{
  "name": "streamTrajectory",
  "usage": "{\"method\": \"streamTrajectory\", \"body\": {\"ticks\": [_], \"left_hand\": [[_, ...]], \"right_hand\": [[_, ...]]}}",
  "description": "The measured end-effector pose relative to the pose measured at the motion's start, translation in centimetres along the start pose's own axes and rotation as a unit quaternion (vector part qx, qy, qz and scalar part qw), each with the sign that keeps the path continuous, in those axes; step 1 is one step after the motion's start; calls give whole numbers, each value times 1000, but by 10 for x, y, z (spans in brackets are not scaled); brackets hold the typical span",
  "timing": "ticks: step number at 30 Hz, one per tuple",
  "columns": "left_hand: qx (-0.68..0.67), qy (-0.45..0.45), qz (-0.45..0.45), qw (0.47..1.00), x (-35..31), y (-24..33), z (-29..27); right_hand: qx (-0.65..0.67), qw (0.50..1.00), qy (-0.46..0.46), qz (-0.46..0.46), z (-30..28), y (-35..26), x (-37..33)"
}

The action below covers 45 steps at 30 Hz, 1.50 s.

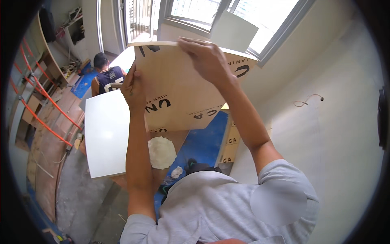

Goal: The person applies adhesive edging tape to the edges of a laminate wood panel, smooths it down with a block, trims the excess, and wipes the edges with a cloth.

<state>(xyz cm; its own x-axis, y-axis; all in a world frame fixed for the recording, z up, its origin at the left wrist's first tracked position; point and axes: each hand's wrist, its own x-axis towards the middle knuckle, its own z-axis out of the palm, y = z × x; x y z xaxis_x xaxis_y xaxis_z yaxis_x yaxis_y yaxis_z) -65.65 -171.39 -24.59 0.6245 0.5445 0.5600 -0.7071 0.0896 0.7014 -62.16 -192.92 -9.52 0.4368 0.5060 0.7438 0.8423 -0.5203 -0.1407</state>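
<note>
- Your left hand is clamped on the left edge of the tan, flat, thin-edged panel with dark printed lettering.
- Your right hand lies against the panel's upper part, fingers reaching over the top edge. You cannot tell from this view whether it is closed, because the thumb is hidden.
- The panel is raised in front of you, tilted, its printed face toward you. It is above a blue floor covering and a rounded off-white mass.
- A glossy white, flat rectangular panel lies to the left of your left forearm.
- Expect the tan panel to be stiff and moderately light, though awkward because of its breadth. Treat these as estimates.
- Assume the broad face offers little purchase; grip opposing edges, thumb on one face and fingers on the other.
- Treat corners and thin edges as fragile: avoid knocks, and spread the load between both hands.
</note>
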Motion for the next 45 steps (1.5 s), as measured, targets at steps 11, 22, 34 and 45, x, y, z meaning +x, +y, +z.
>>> {"method": "streamTrajectory", "body": {"ticks": [11,22,34,45], "left_hand": [[298,-17,201,933,8,20,-17],[537,-124,396,734,-47,63,188],[567,-168,-151,792,-263,-51,-93],[723,-241,-224,608,-335,-121,-107]], "right_hand": [[-70,997,21,22,-81,81,-63],[-69,996,9,-58,-85,97,-80],[162,980,65,92,-106,211,-132],[397,905,154,28,-62,170,-106]]}}
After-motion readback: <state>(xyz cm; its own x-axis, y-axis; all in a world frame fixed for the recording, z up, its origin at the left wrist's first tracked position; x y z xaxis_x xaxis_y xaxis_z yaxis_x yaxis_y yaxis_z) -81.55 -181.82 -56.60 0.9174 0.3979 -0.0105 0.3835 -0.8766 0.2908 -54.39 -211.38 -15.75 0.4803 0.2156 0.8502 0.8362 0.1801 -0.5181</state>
